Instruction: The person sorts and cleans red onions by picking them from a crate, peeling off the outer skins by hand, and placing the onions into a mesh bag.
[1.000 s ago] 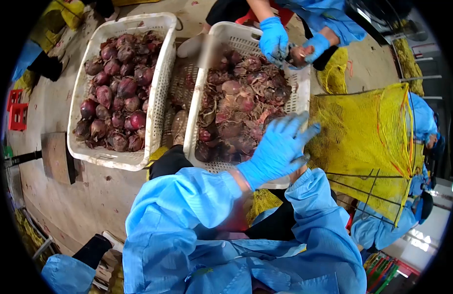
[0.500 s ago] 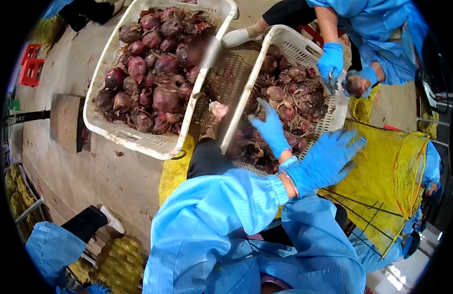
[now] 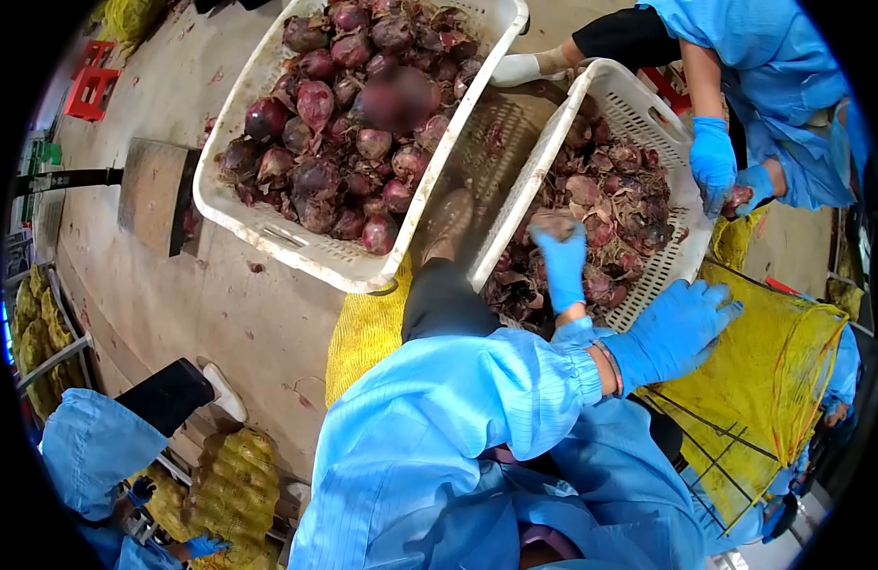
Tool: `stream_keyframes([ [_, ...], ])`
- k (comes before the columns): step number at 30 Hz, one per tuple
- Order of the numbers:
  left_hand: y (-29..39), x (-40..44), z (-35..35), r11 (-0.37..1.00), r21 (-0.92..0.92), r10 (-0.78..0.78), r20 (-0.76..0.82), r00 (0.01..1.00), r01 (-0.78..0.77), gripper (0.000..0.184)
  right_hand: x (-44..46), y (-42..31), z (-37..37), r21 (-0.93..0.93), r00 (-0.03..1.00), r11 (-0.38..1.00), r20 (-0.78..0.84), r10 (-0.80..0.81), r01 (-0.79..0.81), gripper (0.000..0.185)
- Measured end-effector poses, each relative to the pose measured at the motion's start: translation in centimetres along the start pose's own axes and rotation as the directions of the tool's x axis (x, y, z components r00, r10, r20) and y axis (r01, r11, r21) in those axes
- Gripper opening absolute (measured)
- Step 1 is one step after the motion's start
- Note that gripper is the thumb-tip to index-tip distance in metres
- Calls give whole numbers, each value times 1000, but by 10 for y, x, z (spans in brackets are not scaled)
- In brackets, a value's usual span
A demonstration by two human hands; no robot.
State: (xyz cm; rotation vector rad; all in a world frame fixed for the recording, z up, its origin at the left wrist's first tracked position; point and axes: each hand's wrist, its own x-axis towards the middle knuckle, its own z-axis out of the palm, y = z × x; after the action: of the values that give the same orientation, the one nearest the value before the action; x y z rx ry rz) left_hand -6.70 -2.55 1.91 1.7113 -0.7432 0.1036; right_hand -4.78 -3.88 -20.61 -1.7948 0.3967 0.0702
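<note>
A white plastic crate (image 3: 650,299) of red onions (image 3: 583,190) stands in front of me. Over its near left part, my right hand (image 3: 564,271), in a blue glove, has its fingers closed on a brownish, slightly blurred onion (image 3: 553,224). My left arm crosses above the right forearm. At the crate's near right corner, my left hand (image 3: 675,330), also gloved in blue, has its back up and its fingers stretched out beside a yellow mesh bag (image 3: 767,347). I see nothing held in it; its palm is hidden.
Another white crate (image 3: 301,258) full of red onions stands at left. A co-worker's gloved hands (image 3: 713,166) hold an onion at the right crate's far corner. My leg (image 3: 448,299) extends between the crates. A dark-framed board (image 3: 156,197) and red crates (image 3: 92,90) lie further left.
My right hand has gone from spread and empty to closed on an onion. My left hand's fingers have drawn closer together. The view has shifted, and the co-worker's hands have come together.
</note>
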Motion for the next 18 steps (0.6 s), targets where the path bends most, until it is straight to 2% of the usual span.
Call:
stream_keyframes([
  [2,3,1,-2,1000,4,-14,34,999,14,47,-10,-43,-2,447,991,895,-123,60,1,51],
  [3,3,-1,-1,1000,5,-8,17,1000,8,47,-23,-92,-4,414,980,899,-66,188,-145,56],
  [6,1,-3,7,1000,19,19,-29,999,-18,45,-22,-117,6,503,988,859,60,-146,96,66],
  [8,-2,-4,12,998,52,49,-54,997,-46,43,-36,-148,18,693,905,721,308,-293,-3,75],
  [9,-2,-4,13,999,42,33,-34,999,-31,43,-33,-147,20,674,871,738,386,-304,-42,76],
  [10,-2,-4,11,999,36,16,-14,1000,-15,42,-27,-146,20,774,833,624,413,-369,-108,64],
  [12,-4,-3,8,999,-33,-24,-3,1000,24,41,-26,-149,5,497,926,864,284,-249,80,49],
  [14,-6,0,8,983,-169,-70,-9,997,68,39,-9,-110,-18,363,978,931,207,-35,-43,38],
  [15,-8,3,8,974,-212,-106,-116,988,80,39,-3,-81,-24,301,987,952,131,-93,50,36],
  [16,-13,9,6,961,-260,-149,-212,966,91,40,-8,-60,-33,120,985,990,148,-87,69,35],
  [18,-39,26,-17,968,-203,-220,-416,882,146,40,-20,-30,-54,-250,984,963,168,-60,101,33],
])
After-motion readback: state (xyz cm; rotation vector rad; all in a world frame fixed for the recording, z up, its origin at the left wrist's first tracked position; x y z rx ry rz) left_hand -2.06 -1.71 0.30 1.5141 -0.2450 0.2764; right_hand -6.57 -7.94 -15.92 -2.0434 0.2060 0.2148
